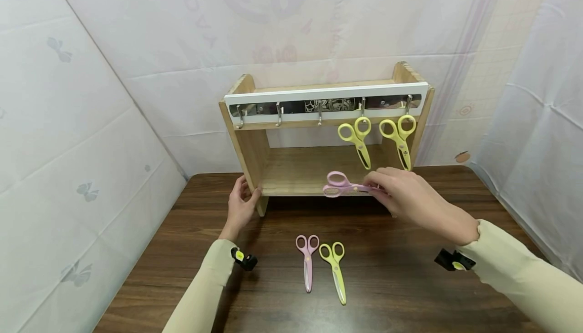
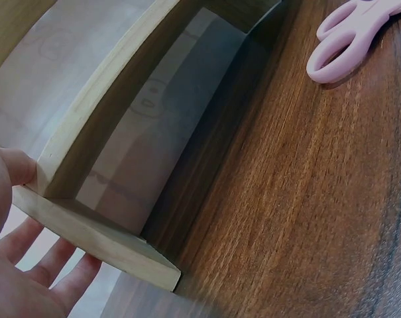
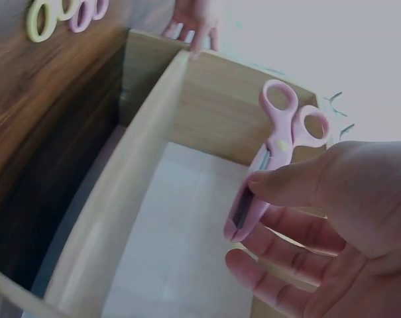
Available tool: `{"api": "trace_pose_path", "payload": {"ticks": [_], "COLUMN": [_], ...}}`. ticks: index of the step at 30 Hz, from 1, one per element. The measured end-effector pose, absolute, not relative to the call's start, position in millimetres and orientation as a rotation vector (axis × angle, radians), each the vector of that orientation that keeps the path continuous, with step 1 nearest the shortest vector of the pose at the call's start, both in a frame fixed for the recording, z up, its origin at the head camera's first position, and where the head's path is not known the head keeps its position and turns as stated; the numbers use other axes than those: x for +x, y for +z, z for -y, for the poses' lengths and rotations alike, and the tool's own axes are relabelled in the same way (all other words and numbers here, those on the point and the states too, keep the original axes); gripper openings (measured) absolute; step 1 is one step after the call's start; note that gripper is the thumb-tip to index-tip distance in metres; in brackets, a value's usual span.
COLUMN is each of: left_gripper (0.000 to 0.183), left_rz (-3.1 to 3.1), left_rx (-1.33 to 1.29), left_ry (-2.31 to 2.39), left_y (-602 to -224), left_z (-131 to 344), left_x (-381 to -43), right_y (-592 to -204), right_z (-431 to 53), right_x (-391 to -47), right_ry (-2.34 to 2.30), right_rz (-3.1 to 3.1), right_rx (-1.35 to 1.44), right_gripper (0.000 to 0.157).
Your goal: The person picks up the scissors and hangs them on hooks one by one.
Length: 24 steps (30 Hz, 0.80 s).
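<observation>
My right hand (image 1: 403, 196) pinches a pair of pink scissors (image 1: 343, 186) by the blade end, thumb on one side and fingers on the other. The handle loops point left in the head view, in front of the wooden shelf (image 1: 314, 163). With the left hand (image 1: 241, 204) I grip the shelf's left side panel (image 2: 107, 238) near its bottom, the thumb at the front edge and the fingers along the outside. Two pairs of yellow scissors, one left (image 1: 360, 143) and one right (image 1: 401, 140), hang from the two rightmost hooks on the shelf's front rail (image 1: 291, 92).
Three hooks at the left and middle, among them the middle hook (image 1: 320, 114), hold nothing. On the brown table (image 1: 401, 282) before the shelf lie pink scissors (image 1: 307, 262) and yellow scissors (image 1: 336, 269), side by side. White patterned cloth (image 1: 136, 44) stands behind and at the sides.
</observation>
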<state>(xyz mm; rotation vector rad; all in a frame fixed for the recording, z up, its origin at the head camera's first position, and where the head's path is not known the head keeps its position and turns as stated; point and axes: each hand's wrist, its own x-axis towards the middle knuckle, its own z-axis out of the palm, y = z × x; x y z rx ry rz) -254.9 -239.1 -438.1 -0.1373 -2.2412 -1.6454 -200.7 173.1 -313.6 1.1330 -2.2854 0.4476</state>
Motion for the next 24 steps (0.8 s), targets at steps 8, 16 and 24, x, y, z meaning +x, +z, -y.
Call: {"api": "trace_pose_path", "payload": {"ticks": [8,16,24], "left_gripper": [0.048,0.049,0.048], "left_rz": [2.245,2.24,2.227], "left_rx": [-0.124,-0.123,-0.13], "left_ry": [-1.65,-1.66,-1.67], "left_y": [-439.3,-438.6,-439.7], "left_z": [239.5,238.5,238.6], "left_x": [-256.1,-255.5,-255.7], "right_y": [-303.2,-293.7,-288.7], "right_z": [-153.4,-138.2,-126.6], "right_x": [-208.3,-215.3,-219.6], "right_ry": [0.64,0.772,0.836], "right_rz": [2.173,2.091,2.085], "right_rx": [1.108,1.08,1.021], "right_gripper": [0.019,0.017,0.013]}}
